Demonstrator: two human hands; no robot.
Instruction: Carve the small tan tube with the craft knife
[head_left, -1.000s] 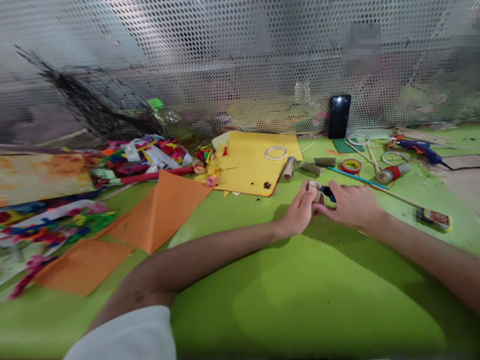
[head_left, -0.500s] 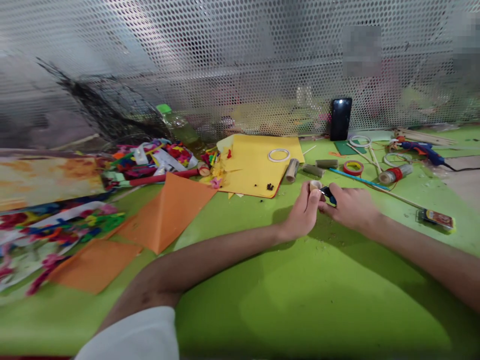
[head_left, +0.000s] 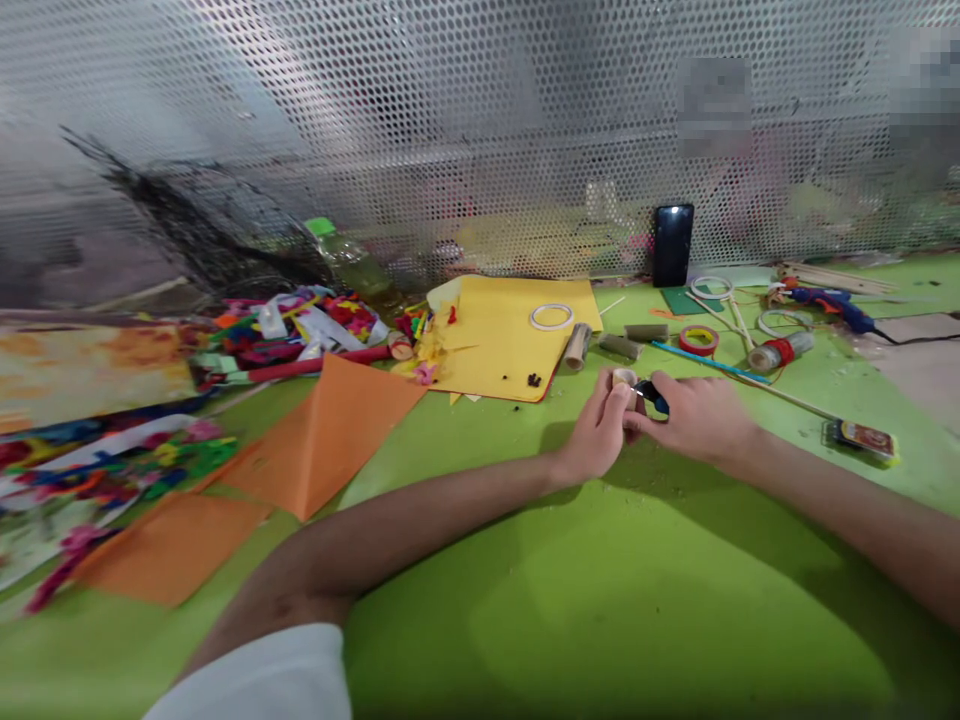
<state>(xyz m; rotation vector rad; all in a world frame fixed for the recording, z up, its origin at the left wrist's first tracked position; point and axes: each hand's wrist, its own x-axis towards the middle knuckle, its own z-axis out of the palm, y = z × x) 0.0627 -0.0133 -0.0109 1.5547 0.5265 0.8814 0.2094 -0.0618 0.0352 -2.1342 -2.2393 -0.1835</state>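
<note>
Within 2 hands [head_left: 596, 432]: 1 tube [head_left: 622, 376], 1 tool [head_left: 653, 397] (3 tubes [head_left: 577, 347] beyond).

rm btwn forearms [head_left: 457, 510], tubes [head_left: 577, 348] block just past l hand [head_left: 596, 435]

Green table [head_left: 525, 600]: orange paper [head_left: 364, 430] left, yellow paper [head_left: 502, 335] centre (red edge [head_left: 553, 388] peeking beneath), tape roll [head_left: 698, 352], glue gun [head_left: 829, 301], upright phone [head_left: 673, 246] right.
</note>
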